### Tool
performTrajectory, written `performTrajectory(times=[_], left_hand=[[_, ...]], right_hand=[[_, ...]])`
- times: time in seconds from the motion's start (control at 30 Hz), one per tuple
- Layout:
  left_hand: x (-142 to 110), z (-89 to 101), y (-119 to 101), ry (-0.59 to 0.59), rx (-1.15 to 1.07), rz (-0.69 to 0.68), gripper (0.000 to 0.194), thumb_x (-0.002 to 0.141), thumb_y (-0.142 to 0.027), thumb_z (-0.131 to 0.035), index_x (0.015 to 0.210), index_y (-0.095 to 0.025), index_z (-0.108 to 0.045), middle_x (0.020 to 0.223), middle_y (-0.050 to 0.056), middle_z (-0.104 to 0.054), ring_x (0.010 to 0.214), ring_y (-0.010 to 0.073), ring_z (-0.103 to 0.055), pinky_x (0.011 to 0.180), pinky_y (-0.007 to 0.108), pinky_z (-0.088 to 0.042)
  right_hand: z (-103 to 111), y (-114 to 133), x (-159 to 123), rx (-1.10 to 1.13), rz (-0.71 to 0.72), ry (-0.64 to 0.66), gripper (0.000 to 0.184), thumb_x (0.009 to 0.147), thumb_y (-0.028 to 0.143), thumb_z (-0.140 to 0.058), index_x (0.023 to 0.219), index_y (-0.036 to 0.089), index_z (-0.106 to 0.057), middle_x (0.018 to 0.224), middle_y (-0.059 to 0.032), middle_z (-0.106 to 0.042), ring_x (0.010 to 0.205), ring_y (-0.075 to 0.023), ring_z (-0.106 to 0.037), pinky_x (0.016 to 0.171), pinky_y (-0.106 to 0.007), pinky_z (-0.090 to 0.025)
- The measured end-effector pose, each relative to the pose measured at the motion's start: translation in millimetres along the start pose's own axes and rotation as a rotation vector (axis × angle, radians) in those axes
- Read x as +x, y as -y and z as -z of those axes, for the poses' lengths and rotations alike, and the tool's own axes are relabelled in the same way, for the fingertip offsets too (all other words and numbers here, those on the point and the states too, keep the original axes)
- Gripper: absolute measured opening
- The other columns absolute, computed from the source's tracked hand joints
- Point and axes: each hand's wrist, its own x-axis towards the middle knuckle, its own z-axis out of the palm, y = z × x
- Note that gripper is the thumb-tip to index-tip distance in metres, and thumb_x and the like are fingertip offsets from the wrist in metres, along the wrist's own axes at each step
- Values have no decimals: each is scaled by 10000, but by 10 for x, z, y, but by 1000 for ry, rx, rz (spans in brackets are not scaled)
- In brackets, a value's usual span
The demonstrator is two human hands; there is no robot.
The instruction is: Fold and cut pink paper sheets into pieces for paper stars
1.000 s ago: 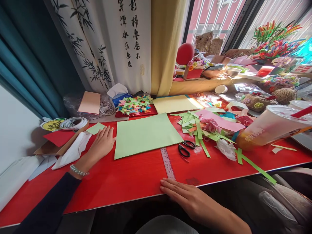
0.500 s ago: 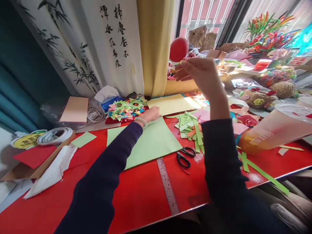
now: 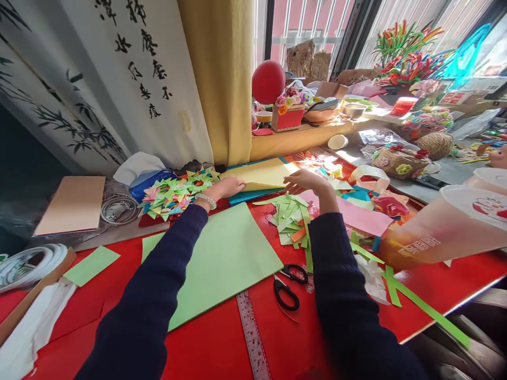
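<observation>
Pinching a plain yellow sheet (image 3: pixel 263 172) is the left hand (image 3: pixel 231 187); right hand (image 3: pixel 309 183) half-open, empty.

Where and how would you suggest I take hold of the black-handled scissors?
I'd grip the scissors by the black handle loops, probably from the near right: these lie exposed on the red table, while the other end hardly shows at the green sheet.
</observation>
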Motion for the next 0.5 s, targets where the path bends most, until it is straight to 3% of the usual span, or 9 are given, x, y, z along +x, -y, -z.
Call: performTrajectory(times=[0.1, 0.2, 0.33, 0.5], left_hand=[[90, 45, 50, -85, -42, 72, 294, 908, -345, -551, 1126, -150, -578, 1130, 85, -599, 983, 198, -601, 848, 407, -517], [137, 75, 94, -156, -94, 149, 289, 907, -358, -550, 1099, -145, -591, 1114, 79, -606, 975, 200, -601, 850, 407, -515], [106, 37, 156, -195, -179, 228, 310, 899, -383, -559, 1075, -130, -593, 1058, 70, -618, 935, 197, -611, 821, 398, -522], [1, -115, 186, -159, -324, 205, 303, 914, -379, -538, 1068, -124, -593, 1013, 62, -630, 864, 171, -626, 759, 357, -542]], right_hand=[[-7, -64, 47, -46, -107, 71, 274, 983, 255, -420, 951, 77, -626, 904, -39, -648, 734, -84, -638, 682, -256, -544], [-65, -109, 69, -45, -143, 165, 198, 927, 280, -550, 987, 106, -623, 934, -47, -653, 755, -114, -637, 671, -275, -549], [-196, -146, 92, 58, -91, 228, 243, 928, 329, -548, 960, 100, -623, 875, -52, -668, 737, -122, -651, 643, -265, -553], [-402, -244, 176, 194, -51, 235, 288, 928, 334, -541, 1129, 131, -575, 1044, -68, -632, 856, -158, -639, 721, -335, -557]])
